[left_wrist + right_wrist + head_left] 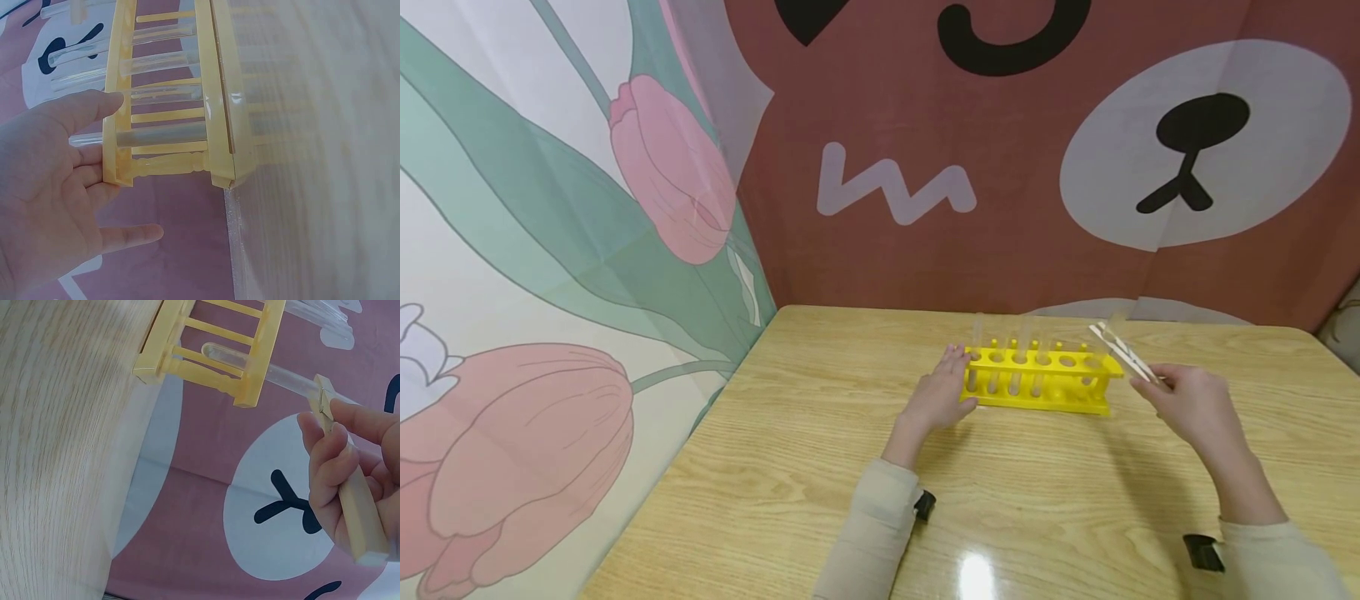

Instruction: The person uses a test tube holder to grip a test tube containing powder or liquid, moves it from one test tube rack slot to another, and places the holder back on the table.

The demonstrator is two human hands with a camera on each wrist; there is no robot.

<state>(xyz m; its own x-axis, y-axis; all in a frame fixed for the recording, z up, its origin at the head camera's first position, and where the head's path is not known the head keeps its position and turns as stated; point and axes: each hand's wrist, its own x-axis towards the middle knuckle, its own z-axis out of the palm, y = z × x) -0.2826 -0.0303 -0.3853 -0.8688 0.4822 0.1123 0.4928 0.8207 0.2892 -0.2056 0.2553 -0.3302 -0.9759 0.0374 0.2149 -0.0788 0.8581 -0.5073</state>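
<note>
A yellow test tube rack [1037,406] stands on the table, with several clear test tubes [159,134] upright in its left and middle holes. My left hand [936,398] grips the rack's left end, the thumb against the edge of the top plate and some fingers behind it. My right hand [1198,408] holds a wooden test tube clamp [362,519] by its handle. Gripped near its upper part by the clamp is another clear test tube [290,380]. This tube passes through the rightmost hole, its rounded bottom hanging above the rack's base.
The wood-grain table [760,483] reaches back to a brown cloth with a bear design [887,267]. A flower-patterned cloth [550,250] hangs at the left. A black strap [925,505] shows at the left wrist, another strap [1204,552] at the right.
</note>
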